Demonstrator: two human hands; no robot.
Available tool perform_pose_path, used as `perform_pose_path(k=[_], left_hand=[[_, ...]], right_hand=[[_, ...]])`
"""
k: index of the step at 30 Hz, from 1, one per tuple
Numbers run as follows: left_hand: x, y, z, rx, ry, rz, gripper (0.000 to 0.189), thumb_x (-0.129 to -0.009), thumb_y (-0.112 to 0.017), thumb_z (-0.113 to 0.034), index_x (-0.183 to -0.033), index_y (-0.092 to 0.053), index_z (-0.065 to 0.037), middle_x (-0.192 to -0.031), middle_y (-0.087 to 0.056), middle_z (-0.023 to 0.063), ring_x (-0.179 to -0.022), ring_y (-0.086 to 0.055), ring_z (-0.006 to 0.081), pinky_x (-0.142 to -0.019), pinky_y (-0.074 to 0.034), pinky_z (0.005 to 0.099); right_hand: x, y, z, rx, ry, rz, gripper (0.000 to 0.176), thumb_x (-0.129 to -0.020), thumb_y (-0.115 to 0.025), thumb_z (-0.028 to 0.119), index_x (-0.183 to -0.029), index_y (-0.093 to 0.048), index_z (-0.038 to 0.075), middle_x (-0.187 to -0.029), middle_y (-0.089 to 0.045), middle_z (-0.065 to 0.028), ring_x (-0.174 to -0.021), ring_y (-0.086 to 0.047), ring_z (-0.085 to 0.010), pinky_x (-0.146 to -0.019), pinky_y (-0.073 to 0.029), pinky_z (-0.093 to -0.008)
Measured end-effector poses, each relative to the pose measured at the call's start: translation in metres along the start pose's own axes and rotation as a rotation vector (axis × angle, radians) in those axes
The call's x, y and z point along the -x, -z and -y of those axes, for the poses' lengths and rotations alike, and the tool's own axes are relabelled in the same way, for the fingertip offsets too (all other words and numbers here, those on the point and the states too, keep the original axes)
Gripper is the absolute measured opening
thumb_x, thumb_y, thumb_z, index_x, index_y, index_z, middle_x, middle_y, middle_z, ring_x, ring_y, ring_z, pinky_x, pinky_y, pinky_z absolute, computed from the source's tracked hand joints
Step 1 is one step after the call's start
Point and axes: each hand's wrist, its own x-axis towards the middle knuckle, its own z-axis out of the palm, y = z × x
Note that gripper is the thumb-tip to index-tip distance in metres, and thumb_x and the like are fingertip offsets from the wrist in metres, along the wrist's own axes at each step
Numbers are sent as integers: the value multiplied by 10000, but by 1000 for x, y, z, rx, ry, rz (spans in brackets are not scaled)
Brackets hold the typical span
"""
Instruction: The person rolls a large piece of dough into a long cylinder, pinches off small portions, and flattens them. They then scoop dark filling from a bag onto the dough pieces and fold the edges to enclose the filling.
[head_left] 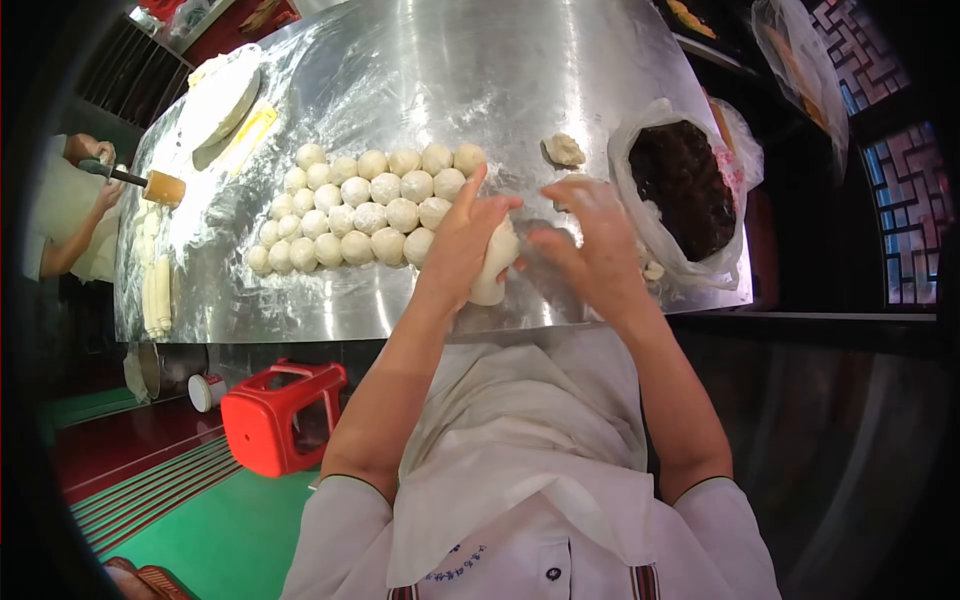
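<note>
My left hand [463, 245] is wrapped round a piece of white dough [492, 268], which shows below and to the right of its fingers. To the right, my right hand [592, 240] holds nothing, its fingers apart and slightly blurred. Rows of round dough balls [370, 190] lie left of my left hand on the floured metal table [480, 80]. Beyond my right hand sits a small lump of dough [565, 150]. Close by on the right is a plastic-lined container [735, 245] of dark brown filling [680, 185].
At the far left another person's hand [108, 195] is near a rolling tool [163, 189] and dough strips [156, 295]. A white rounded bundle [222, 95] and a yellow scraper [254, 138] lie at the back left. Below the table's front edge stands a red stool [262, 425].
</note>
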Motion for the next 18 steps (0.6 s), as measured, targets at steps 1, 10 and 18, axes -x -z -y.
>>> perform_pose_path(k=[1, 10, 18], left_hand=[[0, -9, 3, 2, 8, 2, 620, -1081, -450, -420, -1491, -437, 45, -1122, -678, 165, -776, -654, 169, -751, -527, 293], [14, -16, 23, 253, 203, 87, 578, -1090, -420, -465, -1324, -556, 46, -1227, -641, 116, -1100, -626, 168, -967, -502, 301], [30, -7, 20, 11, 99, 68, 444, -1091, -377, -345, -1150, -649, 1, -820, -682, 94, -660, -627, 131, -559, -499, 273]], right_hand=[[2, -4, 15, -234, -101, 214, 472, -799, -804, 253, -1151, -623, -4, -1128, -606, -200, -1031, -555, -378, -876, -460, -440], [7, -10, 32, -312, -162, 63, 497, -773, -826, 243, -1110, -588, -35, -972, -582, -191, -965, -553, -387, -830, -469, -462], [-6, -30, 21, -329, -298, 115, 423, -817, -777, 195, -1140, -599, -13, -993, -648, -210, -869, -622, -410, -720, -529, -441]])
